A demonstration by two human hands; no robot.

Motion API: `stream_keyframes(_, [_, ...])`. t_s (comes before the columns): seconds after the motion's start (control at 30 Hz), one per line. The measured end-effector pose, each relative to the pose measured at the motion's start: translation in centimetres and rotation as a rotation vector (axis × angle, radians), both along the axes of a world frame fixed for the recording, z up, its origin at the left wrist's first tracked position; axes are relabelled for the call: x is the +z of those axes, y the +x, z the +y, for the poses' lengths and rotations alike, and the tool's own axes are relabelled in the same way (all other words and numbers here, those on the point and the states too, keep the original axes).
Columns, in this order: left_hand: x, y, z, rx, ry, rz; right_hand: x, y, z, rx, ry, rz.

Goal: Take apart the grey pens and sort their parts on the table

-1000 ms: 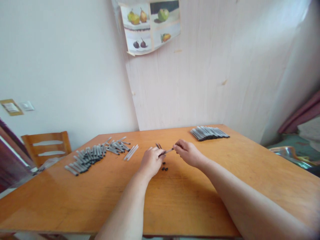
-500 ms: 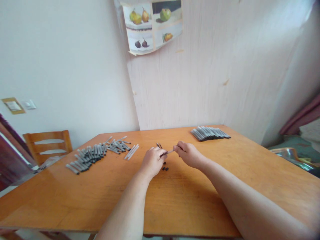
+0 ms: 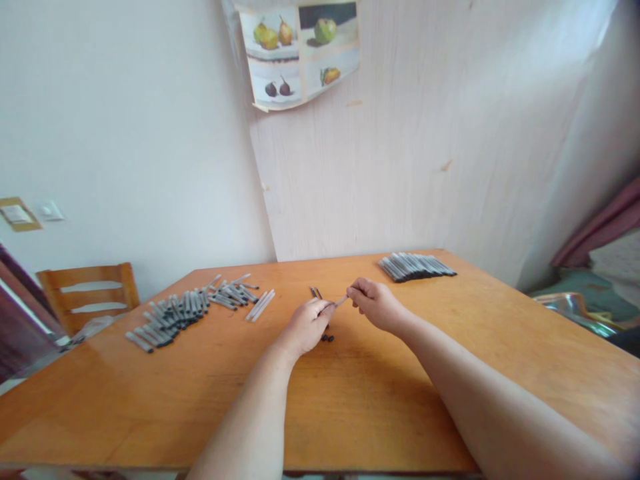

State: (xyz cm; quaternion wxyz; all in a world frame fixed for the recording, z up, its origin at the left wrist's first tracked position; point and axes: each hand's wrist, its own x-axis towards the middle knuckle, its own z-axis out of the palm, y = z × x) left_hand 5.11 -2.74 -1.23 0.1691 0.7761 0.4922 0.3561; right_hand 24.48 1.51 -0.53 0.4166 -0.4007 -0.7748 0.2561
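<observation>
Over the middle of the table (image 3: pixel 380 413), my left hand (image 3: pixel 310 325) is closed on one end of a pen (image 3: pixel 341 301). My right hand (image 3: pixel 374 303) pinches the other end, so the slim pale barrel spans the space between them. Small black pen caps (image 3: pixel 327 338) lie just below my left hand, partly covered by it. Beyond that hand, thin dark-tipped sticks (image 3: pixel 316 292) show, their lower parts hidden. To its left rest a few pale pen barrels (image 3: pixel 260 305) without visible caps.
A loose heap of grey pens with black ends (image 3: pixel 175 313) spreads over the table's left side. Another tight row of pens (image 3: pixel 417 267) lies at the back right. A wooden chair (image 3: pixel 95 293) stands beyond the left edge; a fruit picture (image 3: pixel 300 57) hangs on the wall.
The view has shifted slightly, moving the scene a little to the left. Both hands keep hold of the pen, with the right hand's fingers slightly changed in pose.
</observation>
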Motion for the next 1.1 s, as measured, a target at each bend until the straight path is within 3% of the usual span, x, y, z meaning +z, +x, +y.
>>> stream_keyframes(0.1, [-0.1,0.2,0.0,-0.032,-0.053,-0.059,0.0,-0.1,0.0,-0.007,-0.028,0.033])
stream_keyframes(0.33, [-0.1,0.5,0.0,0.061,-0.034,-0.137,0.3,-0.9,-0.6,-0.009,-0.249,0.197])
stream_keyframes(0.63, [-0.4,0.4,-0.2,-0.047,-0.285,-0.274,0.7,-0.7,-0.6,0.004,-0.288,0.343])
stream_keyframes(0.97, [0.1,0.8,-0.3,0.029,-0.172,-0.259,0.8,-1.0,-0.6,0.017,-0.366,0.396])
stream_keyframes(1.1, [0.2,0.8,-0.3,0.002,-0.214,-0.318,0.7,-1.0,-0.5,0.017,-0.354,0.433])
